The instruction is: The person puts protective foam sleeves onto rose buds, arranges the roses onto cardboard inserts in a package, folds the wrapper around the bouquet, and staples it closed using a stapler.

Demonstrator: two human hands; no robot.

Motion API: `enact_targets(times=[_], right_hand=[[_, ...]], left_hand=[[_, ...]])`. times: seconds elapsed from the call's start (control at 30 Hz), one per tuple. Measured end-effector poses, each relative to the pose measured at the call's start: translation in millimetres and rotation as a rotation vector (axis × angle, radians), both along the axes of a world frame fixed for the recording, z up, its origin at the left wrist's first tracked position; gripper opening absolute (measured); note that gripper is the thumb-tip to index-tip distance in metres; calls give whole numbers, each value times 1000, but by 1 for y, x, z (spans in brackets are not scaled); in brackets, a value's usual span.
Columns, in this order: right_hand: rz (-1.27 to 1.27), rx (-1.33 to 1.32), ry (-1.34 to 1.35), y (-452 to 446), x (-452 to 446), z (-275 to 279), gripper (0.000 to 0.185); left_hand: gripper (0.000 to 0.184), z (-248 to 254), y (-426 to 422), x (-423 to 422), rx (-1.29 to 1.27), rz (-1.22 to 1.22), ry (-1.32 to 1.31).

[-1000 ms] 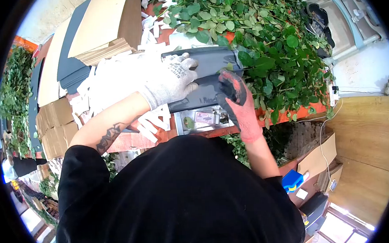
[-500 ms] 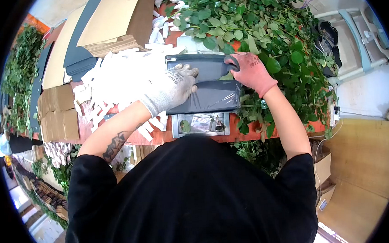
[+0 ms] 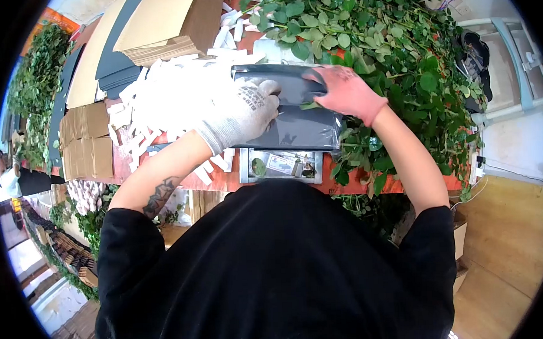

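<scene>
A dark grey wrapping sheet (image 3: 303, 130) with a clear, shiny film lies on the table in front of me. Its far part is a dark panel (image 3: 289, 91), and a bit of green leaf shows between the two parts. My left hand (image 3: 250, 108), in a whitish knitted glove, is curled over the left side of the sheet with its fingers closed. At the right end of the far panel is my right hand (image 3: 347, 93), in a pink glove with dark fingertips. Its fingertips are smeared by motion, so their grip cannot be made out.
White paper strips (image 3: 180, 98) are heaped to the left. Behind stand stacked cardboard sheets (image 3: 168, 28) and dark sheets (image 3: 117, 76). Leafy rose stems (image 3: 394, 61) cover the right side. A picture-topped box (image 3: 283, 164) lies at the red table's (image 3: 214, 183) near edge.
My right hand's fingers have shifted left and inward over the far panel. My left hand has curled more at the sheet's left side. The whole view has shifted slightly.
</scene>
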State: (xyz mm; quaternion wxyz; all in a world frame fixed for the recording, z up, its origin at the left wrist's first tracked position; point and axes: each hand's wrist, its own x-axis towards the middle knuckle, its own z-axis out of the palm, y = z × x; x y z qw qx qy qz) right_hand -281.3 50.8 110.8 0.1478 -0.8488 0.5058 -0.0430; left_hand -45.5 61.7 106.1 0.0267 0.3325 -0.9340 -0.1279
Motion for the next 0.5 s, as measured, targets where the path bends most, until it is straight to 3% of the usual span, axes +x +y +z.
enact_targets(times=[0.07,0.37,0.4,0.43,0.5], right_hand=[[42,10,-12,-6,14,-1,37],[59,-52,52,-11,25,-9,29],[64,-115,51,-12,25,-8,28],[47,-1,105,-14,24,-2,31],[33,27,47,-14,20,-5,35]], left_hand=[[21,-3,-3,0,-70,-30,69],[18,-3,-1,0,64,-9,110],[18,-7,0,0,-32,17,133],[18,-9,-3,-2,-135,41,158],[18,-11,-7,-2,-82,41,124]])
